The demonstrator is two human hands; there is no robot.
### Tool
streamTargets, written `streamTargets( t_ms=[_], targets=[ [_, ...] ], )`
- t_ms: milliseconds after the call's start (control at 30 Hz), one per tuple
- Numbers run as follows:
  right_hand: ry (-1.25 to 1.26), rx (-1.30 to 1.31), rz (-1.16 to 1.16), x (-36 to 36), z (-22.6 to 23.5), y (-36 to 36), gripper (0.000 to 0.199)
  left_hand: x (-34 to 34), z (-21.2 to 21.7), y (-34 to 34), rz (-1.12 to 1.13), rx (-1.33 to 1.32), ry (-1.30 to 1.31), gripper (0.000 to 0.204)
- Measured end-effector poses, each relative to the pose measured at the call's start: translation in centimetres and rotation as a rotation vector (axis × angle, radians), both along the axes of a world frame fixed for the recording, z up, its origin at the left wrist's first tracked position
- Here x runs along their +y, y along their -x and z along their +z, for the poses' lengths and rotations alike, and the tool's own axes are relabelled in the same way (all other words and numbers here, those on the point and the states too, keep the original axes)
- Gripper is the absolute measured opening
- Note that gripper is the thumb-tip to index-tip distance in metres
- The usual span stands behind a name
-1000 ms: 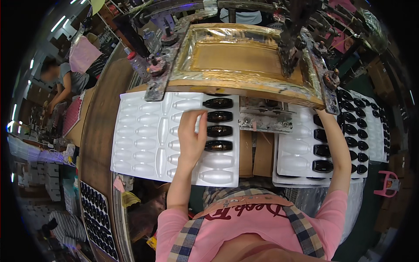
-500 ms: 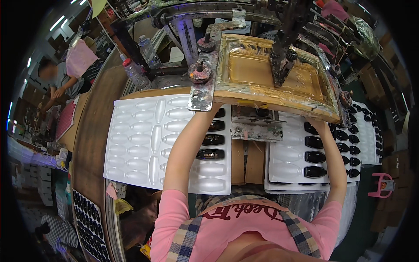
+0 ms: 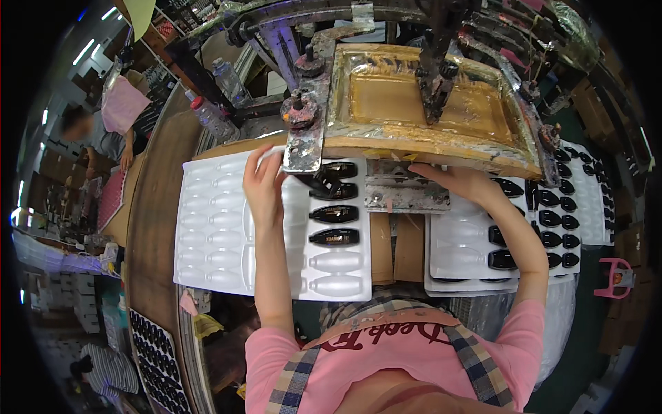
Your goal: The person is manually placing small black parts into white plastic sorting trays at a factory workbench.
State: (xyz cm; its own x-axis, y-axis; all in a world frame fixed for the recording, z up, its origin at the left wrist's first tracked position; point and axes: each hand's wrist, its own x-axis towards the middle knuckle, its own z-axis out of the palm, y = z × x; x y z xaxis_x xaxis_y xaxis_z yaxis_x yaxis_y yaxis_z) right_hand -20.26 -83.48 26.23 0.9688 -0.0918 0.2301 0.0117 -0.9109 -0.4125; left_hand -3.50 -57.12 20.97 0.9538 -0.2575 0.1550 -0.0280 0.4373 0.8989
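Observation:
My left hand (image 3: 265, 185) is over the top of a white moulded tray (image 3: 221, 241), fingers closed on a small black bottle (image 3: 312, 183) beside the tray's right column. That column holds three more black bottles (image 3: 334, 214) lying in cavities. My right hand (image 3: 455, 183) reaches left onto the paint-stained metal jig (image 3: 407, 193) under the gold-stained printing screen frame (image 3: 427, 103). Its palm faces down, so anything under it is hidden. A second white tray (image 3: 458, 252) with black bottles (image 3: 503, 259) lies below my right forearm.
More trays of black bottles (image 3: 569, 221) sit at the far right, and a pink object (image 3: 616, 276) beyond them. Two plastic water bottles (image 3: 217, 121) stand behind the left tray. Another person (image 3: 93, 134) works at the far left. A dark tray (image 3: 155, 359) lies at the lower left.
My left hand moved up from the middle of the bottle column to the tray's top. My right hand left the right tray and went to the jig under the screen.

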Motion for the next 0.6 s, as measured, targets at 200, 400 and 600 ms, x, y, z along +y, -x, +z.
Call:
streamTargets(
  t_ms=[200, 400, 600],
  targets=[
    [-0.043, 0.068, -0.033, 1.3, -0.3, -0.3, 0.061, 6.1, -6.1, 10.3, 0.228, 0.061, -0.327, 0.021],
    [0.075, -0.068, -0.008, 0.7, -0.5, 2.1, 0.057, 5.7, -10.2, 14.5, 0.181, 0.191, -0.258, 0.017],
    [0.017, -0.125, -0.123, -0.7, -0.4, 6.3, 0.053, 6.3, -10.6, 14.6, 0.258, -0.14, -0.728, 0.021]
  ],
)
